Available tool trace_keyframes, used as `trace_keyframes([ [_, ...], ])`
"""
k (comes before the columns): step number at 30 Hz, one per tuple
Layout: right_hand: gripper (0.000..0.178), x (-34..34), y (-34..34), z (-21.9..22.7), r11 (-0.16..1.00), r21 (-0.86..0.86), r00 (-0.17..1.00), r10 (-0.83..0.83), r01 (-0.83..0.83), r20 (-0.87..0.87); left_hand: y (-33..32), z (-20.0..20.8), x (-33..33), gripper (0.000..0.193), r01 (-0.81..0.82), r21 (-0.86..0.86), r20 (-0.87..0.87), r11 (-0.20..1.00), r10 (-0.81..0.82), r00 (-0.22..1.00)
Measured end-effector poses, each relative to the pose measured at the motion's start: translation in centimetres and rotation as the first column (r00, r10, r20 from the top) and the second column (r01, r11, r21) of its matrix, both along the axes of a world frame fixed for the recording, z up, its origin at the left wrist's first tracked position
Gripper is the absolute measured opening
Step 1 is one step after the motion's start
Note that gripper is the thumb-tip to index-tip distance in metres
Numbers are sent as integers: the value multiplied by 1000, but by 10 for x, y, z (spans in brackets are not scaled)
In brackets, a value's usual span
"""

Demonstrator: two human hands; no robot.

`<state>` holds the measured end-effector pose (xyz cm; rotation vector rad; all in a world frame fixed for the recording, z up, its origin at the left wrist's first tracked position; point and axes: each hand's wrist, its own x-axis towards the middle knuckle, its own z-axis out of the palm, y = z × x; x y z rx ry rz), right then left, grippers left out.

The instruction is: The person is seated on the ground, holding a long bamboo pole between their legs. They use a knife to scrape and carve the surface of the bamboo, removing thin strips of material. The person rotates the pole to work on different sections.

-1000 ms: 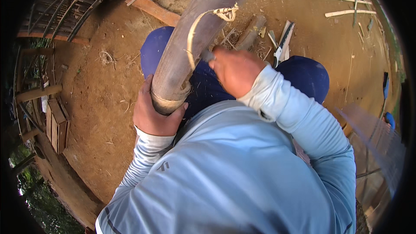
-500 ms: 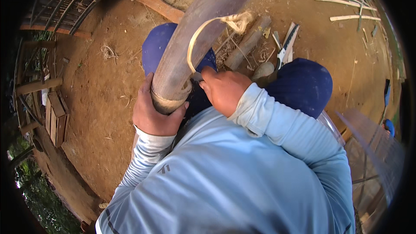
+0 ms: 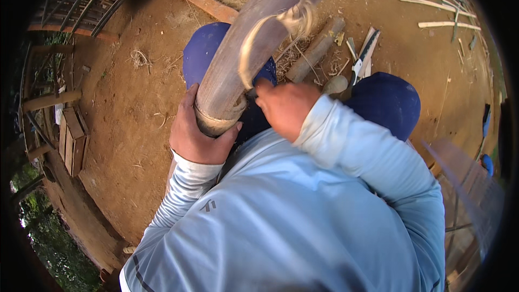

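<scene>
A thick grey-brown pole [image 3: 232, 70], probably bamboo, slants up from my lap between my knees. My left hand [image 3: 199, 138] is wrapped around its lower end, next to a paler ring. From near that end a thin pale strip [image 3: 247, 54] curls up in front of the pole into a blurred tangle. On the right side of the pole, my right hand [image 3: 286, 108] is closed in a fist, smeared by motion. A small greyish edge shows between its fingers and the pole; what the fist grips is mostly hidden.
Beyond my knees, a short log [image 3: 316, 51] lies among shavings, with a saw [image 3: 363, 57] to its right. An orange-brown board [image 3: 203, 1] lies ahead. Split pale sticks [image 3: 438, 4] are at the far right, a wooden crate [image 3: 73, 140] at the left. A clear sheet [image 3: 465, 184] stands near my right elbow.
My right hand has shifted slightly right and blurred, and the pale strip sways. The left hand keeps its hold on the pole. The whole view has drifted slightly.
</scene>
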<state>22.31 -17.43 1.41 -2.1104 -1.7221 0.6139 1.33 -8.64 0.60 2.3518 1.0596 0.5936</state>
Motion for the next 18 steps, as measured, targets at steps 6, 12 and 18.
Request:
trace_keyframes([
  [6,19,0,2,0,987,-12,987,161,-161,-31,3,-1,-6,97,-10,-71,-9,997,9,1000],
  [12,21,-8,-1,-3,997,-79,997,-9,3,-79,3,0,0,96,-23,-60,-38,998,21,999],
  [18,19,-4,1,-12,987,28,987,158,-158,-6,4,1,0,97,-25,-40,-66,999,22,998],
])
